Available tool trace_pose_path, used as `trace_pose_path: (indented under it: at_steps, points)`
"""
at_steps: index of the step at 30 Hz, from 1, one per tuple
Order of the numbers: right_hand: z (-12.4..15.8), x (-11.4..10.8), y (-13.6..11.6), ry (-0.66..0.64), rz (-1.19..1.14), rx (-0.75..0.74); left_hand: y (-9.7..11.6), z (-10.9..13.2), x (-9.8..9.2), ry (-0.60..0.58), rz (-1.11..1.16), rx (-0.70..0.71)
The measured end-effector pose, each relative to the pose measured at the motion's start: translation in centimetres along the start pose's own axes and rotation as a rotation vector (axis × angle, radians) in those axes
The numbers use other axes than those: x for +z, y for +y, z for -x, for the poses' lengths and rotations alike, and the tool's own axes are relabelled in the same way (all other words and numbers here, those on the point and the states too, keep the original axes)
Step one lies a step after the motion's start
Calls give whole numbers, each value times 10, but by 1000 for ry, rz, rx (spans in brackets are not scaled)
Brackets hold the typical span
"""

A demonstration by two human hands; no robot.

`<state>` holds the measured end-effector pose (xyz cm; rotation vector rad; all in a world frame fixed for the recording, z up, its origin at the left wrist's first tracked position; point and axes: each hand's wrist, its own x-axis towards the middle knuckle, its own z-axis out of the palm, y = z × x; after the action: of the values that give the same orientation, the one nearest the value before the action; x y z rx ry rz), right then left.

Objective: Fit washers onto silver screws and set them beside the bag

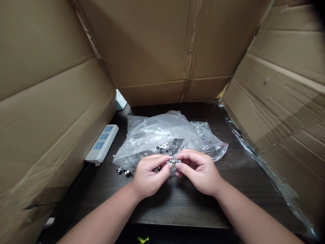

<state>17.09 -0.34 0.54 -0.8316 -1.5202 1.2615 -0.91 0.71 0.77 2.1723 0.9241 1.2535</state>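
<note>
My left hand [151,174] and my right hand [199,173] meet over the front middle of the table, both pinching one small silver bolt-like metal fitting [174,161]. It lies level between the fingertips, with a wider collar in the middle and a thin shaft pointing right. Its exact kind is too small to tell. Behind the left thumb shows another small round metal piece [157,169]; whether that hand holds it I cannot tell. Just beyond my hands, an open clear plastic bag [154,132] holds loose washers [164,146] and dark small hardware.
Left of the bag lie several small metal fasteners [123,171]. A second clear bag [215,144] with silver pieces lies at the right. A white power strip [103,144] stands by the left cardboard wall [50,112]. Cardboard surrounds the dark table [243,189] on three sides.
</note>
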Motion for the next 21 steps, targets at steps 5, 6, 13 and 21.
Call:
trace_pose_path:
  at_steps: [5,6,13,21]
  points:
    - [-2,-1,-2,-68,12,184,-2,1,0,-35,10,87]
    - [-2,-1,0,-92,-13,234,-2,1,1,-37,15,91]
    - [-1,-5,2,-5,-13,214,0,-1,3,42,-11,-17]
    - [0,1,3,36,27,-8,0,-1,1,54,14,-49]
